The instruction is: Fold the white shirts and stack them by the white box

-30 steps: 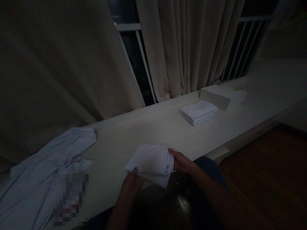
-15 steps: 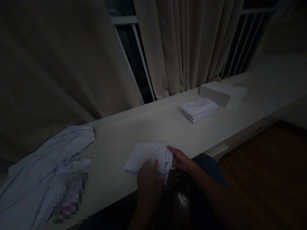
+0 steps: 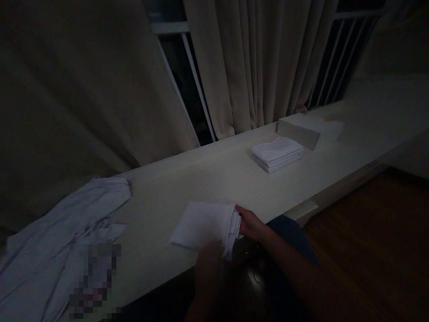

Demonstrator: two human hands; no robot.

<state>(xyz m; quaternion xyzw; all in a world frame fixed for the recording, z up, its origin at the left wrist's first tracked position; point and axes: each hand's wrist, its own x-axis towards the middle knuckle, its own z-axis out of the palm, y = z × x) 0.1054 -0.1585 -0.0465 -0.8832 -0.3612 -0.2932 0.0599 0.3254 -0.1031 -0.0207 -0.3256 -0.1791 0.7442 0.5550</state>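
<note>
A folded white cloth (image 3: 201, 223) lies at the near edge of a long pale ledge (image 3: 214, 176). My right hand (image 3: 250, 223) grips its right, folded edge. My left hand (image 3: 209, 264) sits at the cloth's near edge, fingers touching it; the dim light hides whether it pinches the fabric. Farther along the ledge to the right lies a neat stack of folded white cloths (image 3: 277, 153).
A crumpled pale shirt (image 3: 56, 232) lies spread on the ledge's left end. A low grey box (image 3: 298, 131) stands behind the folded stack. Beige curtains (image 3: 248, 67) and window bars back the ledge. Dark wooden floor (image 3: 368, 232) lies to the right.
My left hand moved from the cloth's left corner to its near edge at the middle. The cloth now lies flatter on the ledge. My right hand stayed at the right edge.
</note>
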